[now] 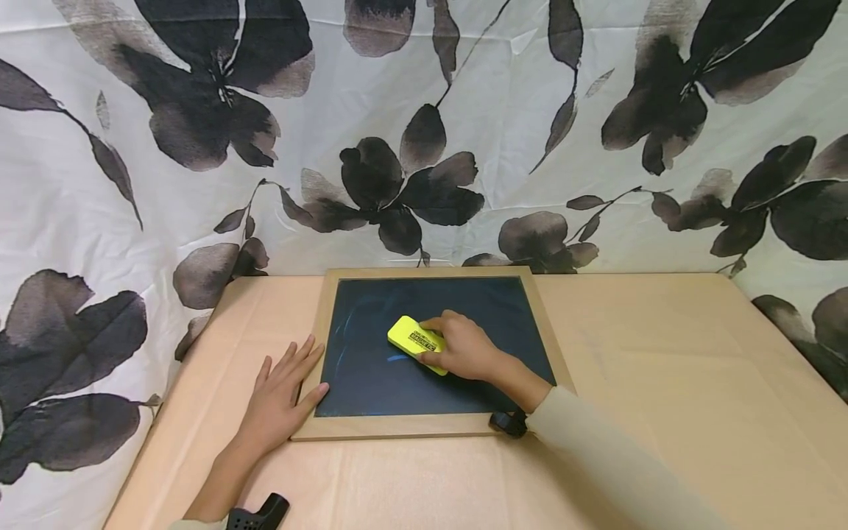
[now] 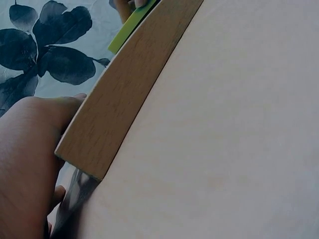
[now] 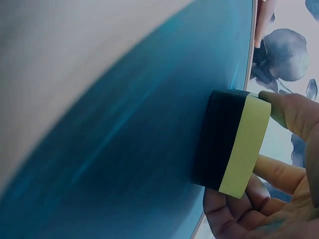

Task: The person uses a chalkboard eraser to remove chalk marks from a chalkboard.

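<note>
A yellow eraser (image 1: 412,336) with a dark felt underside lies against a wood-framed chalkboard (image 1: 371,390). My right hand (image 1: 467,346) grips the eraser by its right end, thumb and fingers on opposite sides, as the right wrist view also shows with the eraser (image 3: 244,147). Faint blue chalk streaks cross the board's left part, and a short blue mark (image 1: 397,358) sits just below the eraser. At the board's left edge, my left hand (image 1: 281,401) rests with straight fingers, its thumb over the frame (image 2: 107,99). The left fingers are mostly hidden in the left wrist view.
The chalkboard lies on a light wood-toned table (image 1: 649,383) near its back edge. Behind it hangs a white cloth (image 1: 517,88) printed with dark flowers. Black wrist cameras sit on both wrists, the right one (image 1: 509,423) over the board's lower frame.
</note>
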Available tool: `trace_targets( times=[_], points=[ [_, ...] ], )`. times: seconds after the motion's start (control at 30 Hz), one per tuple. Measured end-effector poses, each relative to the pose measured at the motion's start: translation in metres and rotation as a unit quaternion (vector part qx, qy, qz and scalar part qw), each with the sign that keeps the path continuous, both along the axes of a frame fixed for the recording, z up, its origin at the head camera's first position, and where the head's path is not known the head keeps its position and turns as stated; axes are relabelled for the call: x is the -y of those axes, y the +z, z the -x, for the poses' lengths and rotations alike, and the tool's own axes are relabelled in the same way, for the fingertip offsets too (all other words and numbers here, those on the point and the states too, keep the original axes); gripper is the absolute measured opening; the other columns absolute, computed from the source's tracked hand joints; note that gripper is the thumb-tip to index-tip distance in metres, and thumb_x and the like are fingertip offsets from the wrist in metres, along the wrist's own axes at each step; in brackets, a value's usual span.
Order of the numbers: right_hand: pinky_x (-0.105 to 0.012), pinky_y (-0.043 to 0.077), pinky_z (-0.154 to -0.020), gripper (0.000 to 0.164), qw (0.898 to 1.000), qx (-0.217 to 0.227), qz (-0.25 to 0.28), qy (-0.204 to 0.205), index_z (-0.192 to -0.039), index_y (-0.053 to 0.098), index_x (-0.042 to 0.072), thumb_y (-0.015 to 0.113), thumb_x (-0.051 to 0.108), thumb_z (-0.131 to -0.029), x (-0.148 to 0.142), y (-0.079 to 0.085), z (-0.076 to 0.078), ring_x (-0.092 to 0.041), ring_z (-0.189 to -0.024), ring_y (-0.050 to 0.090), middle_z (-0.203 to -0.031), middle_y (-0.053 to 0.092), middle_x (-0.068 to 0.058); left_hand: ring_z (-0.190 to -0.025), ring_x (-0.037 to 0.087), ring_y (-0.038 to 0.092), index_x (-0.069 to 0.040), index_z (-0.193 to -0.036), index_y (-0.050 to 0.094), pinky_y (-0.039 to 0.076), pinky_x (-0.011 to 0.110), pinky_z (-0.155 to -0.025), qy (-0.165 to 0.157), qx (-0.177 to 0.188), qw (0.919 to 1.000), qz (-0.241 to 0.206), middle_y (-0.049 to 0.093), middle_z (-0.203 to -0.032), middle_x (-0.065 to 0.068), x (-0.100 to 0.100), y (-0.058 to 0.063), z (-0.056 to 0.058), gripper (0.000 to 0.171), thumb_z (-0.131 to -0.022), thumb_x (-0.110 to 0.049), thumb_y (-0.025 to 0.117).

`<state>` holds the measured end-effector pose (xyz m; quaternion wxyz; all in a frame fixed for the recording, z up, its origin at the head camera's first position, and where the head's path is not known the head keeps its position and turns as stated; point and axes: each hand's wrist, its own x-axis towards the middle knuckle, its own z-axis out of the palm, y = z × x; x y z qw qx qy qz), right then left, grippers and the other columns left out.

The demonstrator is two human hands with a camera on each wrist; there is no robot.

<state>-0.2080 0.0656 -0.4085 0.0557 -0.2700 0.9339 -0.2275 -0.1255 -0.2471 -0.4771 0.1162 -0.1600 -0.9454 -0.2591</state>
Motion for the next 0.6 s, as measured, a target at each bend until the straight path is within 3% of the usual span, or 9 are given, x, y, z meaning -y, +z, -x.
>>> trace_targets(
  times=[0.27, 0.6],
  points=[
    [-0.027, 0.040, -0.058, 0.054, 1.000, 0.009, -0.003, 0.029, -0.127, 0.062, 0.004, 0.075, 0.031, -0.082, 0.026, 0.003, 0.000, -0.015, -0.071, 0.047, -0.088, 0.054, -0.003, -0.138, 0.040, 0.027, -0.012, -0.145, 0.044, 0.008, 0.065, -0.107, 0.006, 0.000, 1.0000, 0.005, 0.034, -0.152, 0.010, -0.001, -0.001, 0.001, 0.063, -0.092, -0.040, 0.061],
    [-0.025, 0.038, -0.055, 0.054, 0.998, 0.007, -0.016, 0.053, -0.129, 0.061, 0.007, 0.074, 0.033, -0.083, 0.038, 0.004, -0.001, -0.014, -0.067, 0.045, -0.088, 0.052, -0.002, -0.138, 0.040, 0.027, -0.012, -0.145, 0.044, 0.009, 0.065, -0.107, 0.012, 0.002, 0.9999, 0.009, 0.034, -0.152, 0.010, 0.000, 0.000, 0.002, 0.063, -0.091, -0.040, 0.061]
  ],
)
